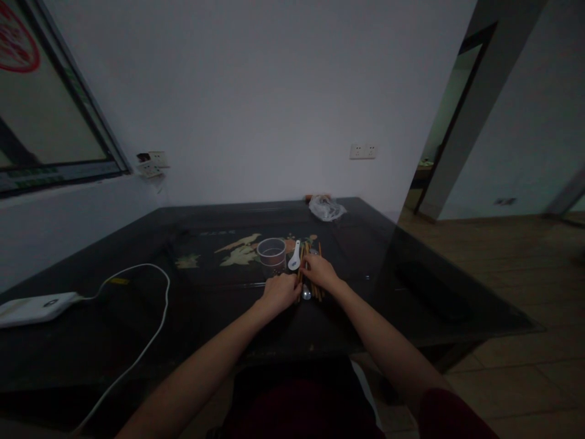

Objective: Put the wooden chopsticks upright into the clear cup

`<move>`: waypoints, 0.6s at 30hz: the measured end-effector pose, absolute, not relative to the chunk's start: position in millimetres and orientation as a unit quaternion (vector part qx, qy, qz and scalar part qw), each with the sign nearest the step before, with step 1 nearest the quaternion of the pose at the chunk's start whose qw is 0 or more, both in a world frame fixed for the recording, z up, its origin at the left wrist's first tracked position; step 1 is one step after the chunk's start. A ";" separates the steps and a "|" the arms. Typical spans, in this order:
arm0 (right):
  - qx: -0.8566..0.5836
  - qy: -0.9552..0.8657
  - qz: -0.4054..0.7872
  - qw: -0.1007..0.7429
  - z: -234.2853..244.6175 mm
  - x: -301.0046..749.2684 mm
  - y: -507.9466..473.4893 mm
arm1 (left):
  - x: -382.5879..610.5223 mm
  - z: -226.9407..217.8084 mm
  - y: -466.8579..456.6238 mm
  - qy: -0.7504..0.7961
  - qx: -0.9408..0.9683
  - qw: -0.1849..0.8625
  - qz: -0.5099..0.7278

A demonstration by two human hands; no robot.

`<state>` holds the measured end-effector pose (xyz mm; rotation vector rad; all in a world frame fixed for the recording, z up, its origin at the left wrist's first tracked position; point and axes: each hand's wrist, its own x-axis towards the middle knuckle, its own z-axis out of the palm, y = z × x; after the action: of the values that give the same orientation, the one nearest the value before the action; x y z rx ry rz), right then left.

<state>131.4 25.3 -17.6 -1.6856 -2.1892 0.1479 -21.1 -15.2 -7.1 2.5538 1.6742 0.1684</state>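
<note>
A loose group of wooden chopsticks (pixel 319 294) lies on the dark table, pointing away from me. My left hand (pixel 282 289) is closed, its fingertips pinching a chopstick at the near left side of the group. Reaching over from the right, my right hand (pixel 320 272) has its fingers closed on the same chopstick farther up. Below the right hand, the shiny bowl of a metal spoon (pixel 306 293) shows among the sticks. A white soup spoon (pixel 295 259) rests just beyond my fingers. Left of it stands a clear plastic cup (pixel 271 251), partly hidden by my left hand.
A crumpled clear plastic bag (pixel 327 208) sits at the table's far edge by the wall. On the left lies a white power bank (pixel 36 308) with a white cable (pixel 165 299) looping toward me. A dark elongated object (pixel 432 291) is on the right.
</note>
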 end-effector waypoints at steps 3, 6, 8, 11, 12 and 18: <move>-0.604 -0.777 0.051 0.167 -17.0 131.6 25.1 | -19.5 -6.3 -15.8 0.556 0.830 0.030 0.035; -0.606 -0.779 0.050 0.150 -15.8 130.9 24.3 | -18.9 -5.7 -16.3 0.555 0.832 0.015 0.022; -0.613 -0.775 0.049 0.143 -14.8 130.3 23.5 | -19.2 -5.6 -16.5 0.553 0.833 0.010 0.019; -0.624 -0.768 0.054 0.133 -13.2 129.6 22.3 | -19.7 -5.8 -16.4 0.552 0.834 0.010 0.019; -0.627 -0.766 0.055 0.130 -12.7 129.5 22.0 | -19.6 -5.9 -16.2 0.551 0.834 0.010 0.020; -0.640 -0.756 0.052 0.125 -13.0 131.1 23.5 | -17.1 -6.6 -15.3 0.554 0.832 0.004 0.024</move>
<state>131.1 23.5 -13.0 -1.8650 -2.2042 0.1523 -17.1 -15.3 -6.6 2.6092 1.7353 0.0751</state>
